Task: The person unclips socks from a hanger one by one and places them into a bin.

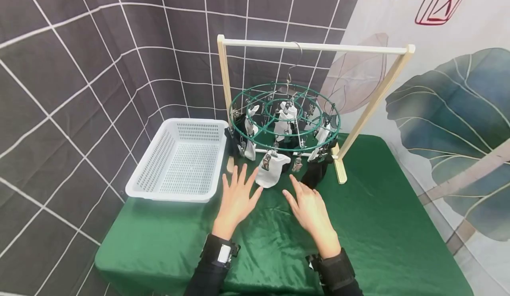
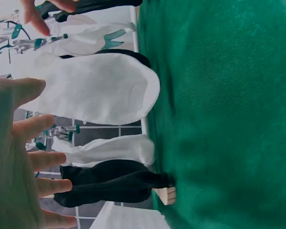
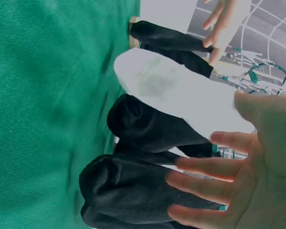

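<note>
Where a white sock point(image 1: 271, 175) hangs clipped to a round green hanger point(image 1: 260, 130), the left hand point(image 1: 237, 198) and right hand point(image 1: 311, 206) flank it, fingers extended, holding nothing, above a green-covered table point(image 1: 390, 216); grey, white-gridded fabric point(image 1: 191, 35) hangs behind.

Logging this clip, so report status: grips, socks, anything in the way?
Left grip and right grip empty, outstretched. White sock hangs clipped just ahead. Nothing visibly blocking; white basket sits off to the left.
</note>
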`<state>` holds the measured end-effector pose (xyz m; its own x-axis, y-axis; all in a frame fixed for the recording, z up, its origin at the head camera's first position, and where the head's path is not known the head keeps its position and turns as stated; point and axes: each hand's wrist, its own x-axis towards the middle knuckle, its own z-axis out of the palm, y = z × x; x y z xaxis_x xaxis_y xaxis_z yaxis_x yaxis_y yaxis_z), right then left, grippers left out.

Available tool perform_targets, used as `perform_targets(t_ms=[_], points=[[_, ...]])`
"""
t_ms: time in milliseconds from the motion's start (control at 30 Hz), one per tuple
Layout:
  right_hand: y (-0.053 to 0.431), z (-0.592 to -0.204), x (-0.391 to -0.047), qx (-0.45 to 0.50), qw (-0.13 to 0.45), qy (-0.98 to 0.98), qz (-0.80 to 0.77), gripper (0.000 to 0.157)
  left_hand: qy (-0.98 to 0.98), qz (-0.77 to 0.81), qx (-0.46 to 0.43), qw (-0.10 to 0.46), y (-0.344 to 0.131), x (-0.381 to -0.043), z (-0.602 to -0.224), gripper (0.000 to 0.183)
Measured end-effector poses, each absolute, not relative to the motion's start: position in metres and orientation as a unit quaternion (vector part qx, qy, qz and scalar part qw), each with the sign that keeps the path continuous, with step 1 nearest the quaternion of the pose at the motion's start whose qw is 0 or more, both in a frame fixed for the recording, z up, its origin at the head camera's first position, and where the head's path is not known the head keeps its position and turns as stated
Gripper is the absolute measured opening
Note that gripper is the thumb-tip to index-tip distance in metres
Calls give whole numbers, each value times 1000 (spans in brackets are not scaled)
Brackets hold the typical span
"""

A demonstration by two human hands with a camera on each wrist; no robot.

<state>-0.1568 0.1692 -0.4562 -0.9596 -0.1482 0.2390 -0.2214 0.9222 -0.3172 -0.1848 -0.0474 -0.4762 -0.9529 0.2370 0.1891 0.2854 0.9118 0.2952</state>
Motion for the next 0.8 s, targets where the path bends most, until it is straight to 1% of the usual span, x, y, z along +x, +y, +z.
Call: perform_targets(t_ms=[100,233,333,433,533,633,700,767,800], points=[[168,-454,-158,115,124,-966,197,47,-967,-208,-132,64,-45,-190,-481,65],[161,-444,-163,160,143,-944,249,39,-936,-319,-136,51,-38,-205,-483,75],[153,-432,-170,199,185,-921,280,37,-893,-422,-149,51,-30,-221,-482,82],[143,-423,-179,211,214,-907,296,41,-853,-494,-160,61,-21,-235,-481,82],[134,-418,-190,201,215,-905,308,45,-829,-531,-158,80,-12,-242,-483,72],[129,-415,-200,177,205,-907,322,51,-812,-558,-144,92,-7,-244,-486,44],[127,-413,-208,164,203,-908,329,54,-805,-573,-128,87,-6,-243,-488,28],[126,-411,-217,160,204,-907,332,55,-795,-589,-118,78,-6,-242,-489,21],[126,-409,-222,162,207,-906,331,54,-793,-595,-113,73,-7,-241,-489,22]])
